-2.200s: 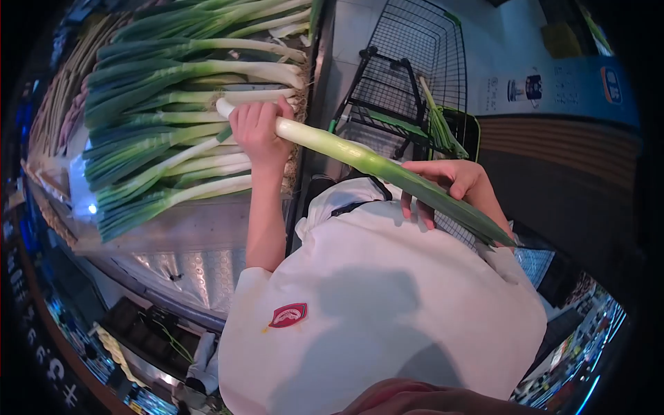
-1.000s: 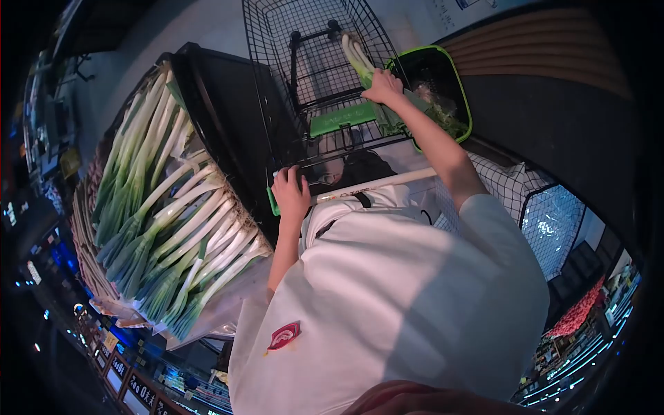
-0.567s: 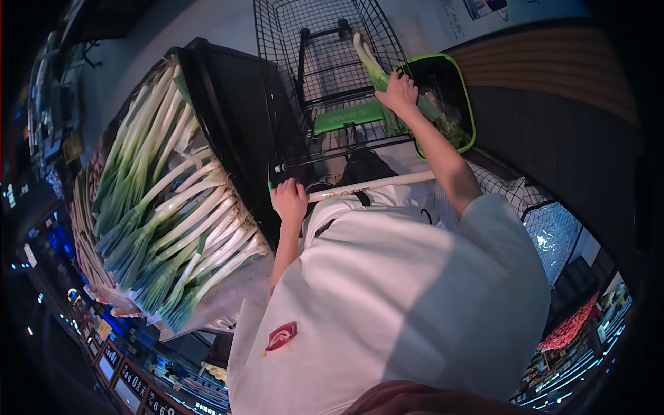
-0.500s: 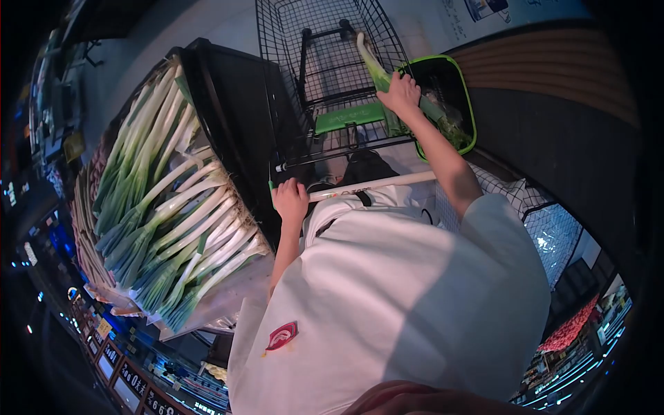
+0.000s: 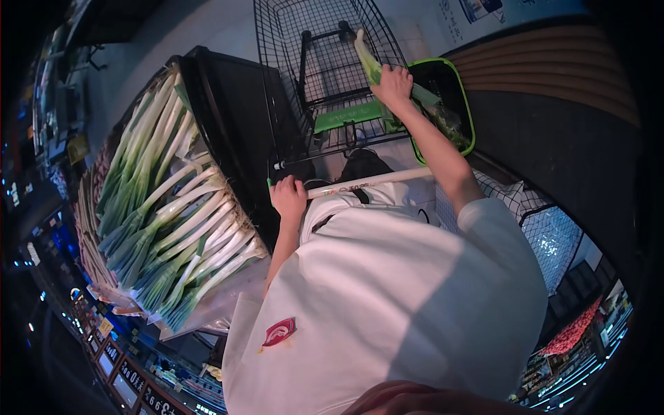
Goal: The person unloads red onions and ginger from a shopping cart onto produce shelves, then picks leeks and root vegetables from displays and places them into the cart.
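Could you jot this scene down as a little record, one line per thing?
Left hand: closed on the cart handle
Right hand: around a leek, perhaps more than one
Cart: black wire, green panel
Basket: green rim, at the cart's right, leafy greens inside
Display: black-edged, piled with long leeks
Shirt: pale, red badge
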Action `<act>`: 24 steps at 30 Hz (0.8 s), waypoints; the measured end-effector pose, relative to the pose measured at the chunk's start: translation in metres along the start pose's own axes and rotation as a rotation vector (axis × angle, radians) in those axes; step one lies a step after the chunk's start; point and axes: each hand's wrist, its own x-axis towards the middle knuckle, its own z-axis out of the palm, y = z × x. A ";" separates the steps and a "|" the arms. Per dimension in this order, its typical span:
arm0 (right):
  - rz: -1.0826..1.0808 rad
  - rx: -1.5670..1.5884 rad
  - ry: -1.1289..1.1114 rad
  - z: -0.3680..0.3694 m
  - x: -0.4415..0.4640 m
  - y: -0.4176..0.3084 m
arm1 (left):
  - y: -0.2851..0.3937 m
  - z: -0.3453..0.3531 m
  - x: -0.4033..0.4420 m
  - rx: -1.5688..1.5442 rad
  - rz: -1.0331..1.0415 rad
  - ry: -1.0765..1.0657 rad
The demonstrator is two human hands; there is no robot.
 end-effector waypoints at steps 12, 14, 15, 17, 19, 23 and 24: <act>0.015 0.168 -0.092 0.005 -0.006 -0.014 | 0.001 -0.004 0.015 -0.184 -0.038 -0.076; 0.040 0.196 -0.129 0.006 -0.009 -0.023 | 0.008 -0.012 0.022 -0.378 -0.097 -0.066; 0.066 0.201 -0.141 0.016 -0.006 -0.026 | 0.020 -0.029 0.028 -0.486 -0.143 -0.043; 0.102 0.174 -0.146 0.026 0.001 -0.030 | 0.045 -0.066 0.045 -0.679 -0.187 0.007; 0.126 0.118 -0.180 0.034 0.004 -0.030 | 0.079 -0.139 0.063 -0.778 -0.121 0.093; 0.092 0.079 -0.268 0.027 -0.002 -0.026 | 0.126 -0.287 0.059 -0.942 0.263 0.635; 0.078 0.046 -0.282 0.029 -0.003 -0.026 | 0.117 -0.320 0.056 -0.943 0.542 0.813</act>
